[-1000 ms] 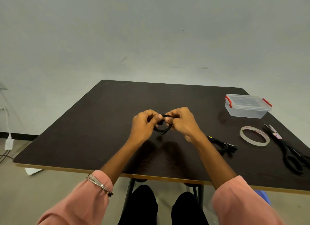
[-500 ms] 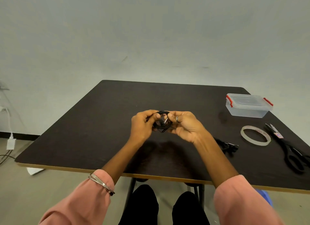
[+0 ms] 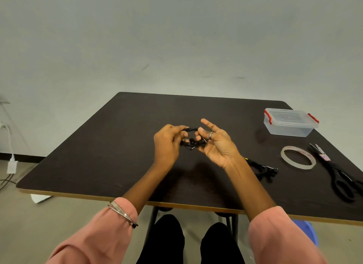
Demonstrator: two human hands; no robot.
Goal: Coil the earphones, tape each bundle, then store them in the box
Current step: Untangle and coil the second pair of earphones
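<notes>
While the left hand (image 3: 167, 143) pinches one side of the black earphones (image 3: 191, 140), the right hand (image 3: 217, 145) has turned over since a second ago — its palm now faces up. Back then both hands were curled tight over the little coil, knuckles up. Now the right hand's first finger sticks out straight and free, and only its thumb and the finger with the ring (image 3: 211, 135) press on the wire. The left hand's thumb and fingers are pressed together on the top of the loop. The coil hangs between the two hands, above the middle of the dark table (image 3: 117, 145), not touching it. Small ear pieces stick out at the bottom of the bundle.

The rest looks the same as before. A second black earphone bundle (image 3: 263, 168) lies on the table just beside the right wrist. The roll of clear tape (image 3: 298, 160) lies flat to the right of it. The black scissors (image 3: 337, 177) lie near the tape, by the table's right edge. The clear box (image 3: 290, 124) with red clips sits at the far right, lid on — well apart from the hands.
</notes>
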